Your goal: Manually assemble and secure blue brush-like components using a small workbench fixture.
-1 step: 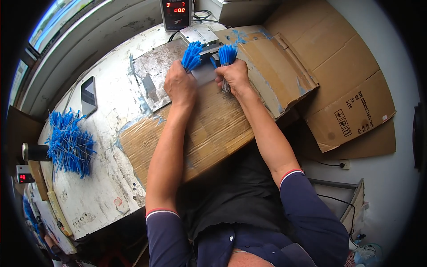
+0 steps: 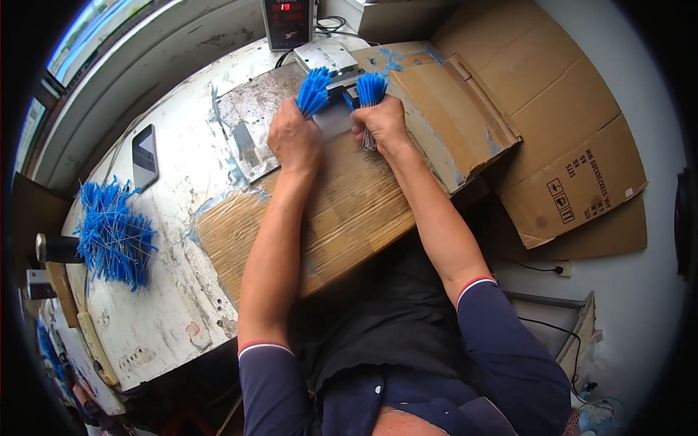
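My left hand (image 2: 294,138) is closed round a bundle of thin blue pieces (image 2: 314,93), their blue ends fanning out above the fist. My right hand (image 2: 383,125) grips a second bundle of blue pieces (image 2: 371,87); thin silvery wire ends stick out below its fingers. Both fists are held above the near part of a metal fixture (image 2: 342,86), which their bundles partly hide. Below them lies a flat brown cardboard sheet (image 2: 356,203). A large pile of the same blue pieces with wire ends (image 2: 116,232) rests on the white worktable (image 2: 182,276) at the left.
A black box with a red digital display (image 2: 289,25) stands at the back behind the fixture. A phone (image 2: 145,156) lies on the table near the window. Beside the pile is a dark cylinder (image 2: 59,248). Cardboard (image 2: 567,123) leans at the right; cables run behind the display.
The red digits on the display box differ, and the small display at the far left has gone dark. Both hands and their bundles look practically unmoved.
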A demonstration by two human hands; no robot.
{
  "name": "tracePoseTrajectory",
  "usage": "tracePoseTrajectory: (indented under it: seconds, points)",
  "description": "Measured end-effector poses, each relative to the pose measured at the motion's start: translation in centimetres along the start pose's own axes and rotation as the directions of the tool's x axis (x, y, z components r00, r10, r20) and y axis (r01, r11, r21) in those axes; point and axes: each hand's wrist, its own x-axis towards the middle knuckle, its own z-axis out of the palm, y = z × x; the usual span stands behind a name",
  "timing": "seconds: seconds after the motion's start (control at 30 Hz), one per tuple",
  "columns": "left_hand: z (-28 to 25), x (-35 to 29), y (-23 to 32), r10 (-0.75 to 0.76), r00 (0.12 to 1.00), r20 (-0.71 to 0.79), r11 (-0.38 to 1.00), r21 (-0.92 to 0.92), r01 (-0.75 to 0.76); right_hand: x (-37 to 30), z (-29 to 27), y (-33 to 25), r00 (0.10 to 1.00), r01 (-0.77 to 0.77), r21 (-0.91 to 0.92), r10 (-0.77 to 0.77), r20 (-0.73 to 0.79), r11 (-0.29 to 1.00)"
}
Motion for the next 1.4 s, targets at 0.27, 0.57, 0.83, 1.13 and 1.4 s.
tracePoseTrajectory:
  seconds: [0.27,0.57,0.83,1.13,1.4]
  points:
    - [0.4,0.1,-0.6,0.111,0.992,-0.064,0.994,0.022,-0.109,0.6,0.8,0.0,0.999,-0.018,-0.04,0.017,-0.033,0.999]
    - [0.4,-0.2,-0.2,0.109,0.991,0.077,0.994,0.005,-0.11,-0.3,-0.7,0.7,0.996,-0.076,0.376,0.054,0.07,0.923]
    - [0.3,-0.2,0.1,0.086,0.989,0.124,0.996,0.011,-0.088,-0.6,-0.8,1.2,1.0,-0.012,0.471,-0.001,0.027,0.882]
    - [0.1,-0.3,0.0,0.124,0.98,0.153,0.991,0.028,-0.13,-0.3,-1.9,1.1,0.975,-0.155,0.336,0.09,0.201,0.929]
    - [0.4,-0.2,-0.4,0.134,0.985,0.105,0.991,0.01,-0.135,-0.5,-2.2,0.9,0.97,-0.175,0.328,0.106,0.217,0.928]
